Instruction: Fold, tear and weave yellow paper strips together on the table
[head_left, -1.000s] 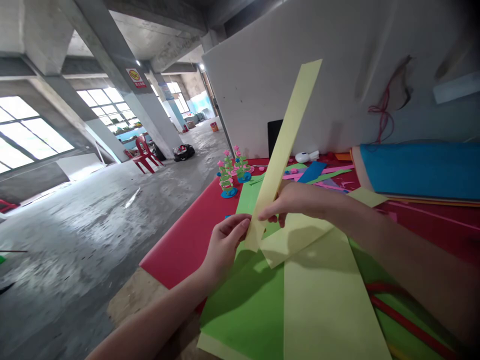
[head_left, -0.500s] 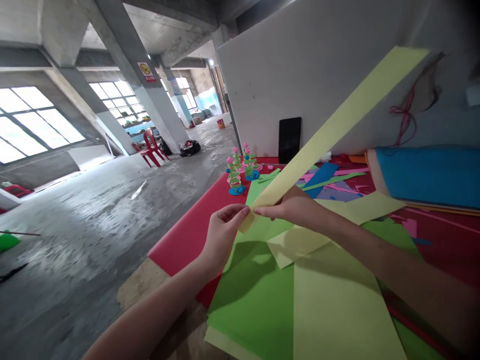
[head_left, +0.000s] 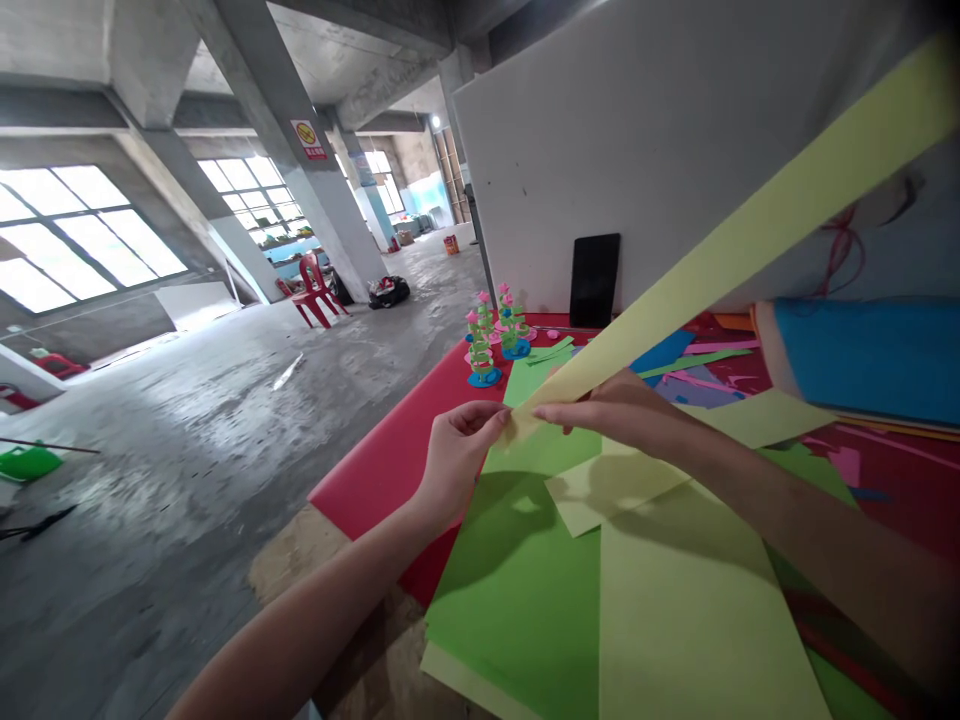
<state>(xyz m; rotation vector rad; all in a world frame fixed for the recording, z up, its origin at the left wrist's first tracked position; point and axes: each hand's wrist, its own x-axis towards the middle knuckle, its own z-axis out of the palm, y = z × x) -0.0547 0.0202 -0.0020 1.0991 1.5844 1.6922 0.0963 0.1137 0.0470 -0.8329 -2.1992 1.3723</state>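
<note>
A long pale yellow paper strip (head_left: 697, 265) slants up to the right from my hands, its far end near the top right corner. My left hand (head_left: 466, 445) pinches the strip's lower end between thumb and fingers. Just beside it, my right hand (head_left: 600, 410) also grips the strip, thumb along its lower edge. Below them lie green paper sheets (head_left: 525, 600), a large pale yellow sheet (head_left: 690, 620) and a shorter pale yellow piece (head_left: 585, 495). Small paper trees with pink tops and blue bases (head_left: 482, 355) stand beyond my left hand.
A black tablet-like slab (head_left: 595, 280) leans against the white board (head_left: 540, 180). Coloured paper scraps (head_left: 705, 375) and a blue sheet stack (head_left: 870, 350) lie at the right. Red paper (head_left: 390, 460) covers the table's left edge. A red chair (head_left: 316, 290) stands on the floor.
The strip's upper end has swung outward to the right and now reaches the frame's edge. Both hands keep their hold close together. The view has shifted slightly left.
</note>
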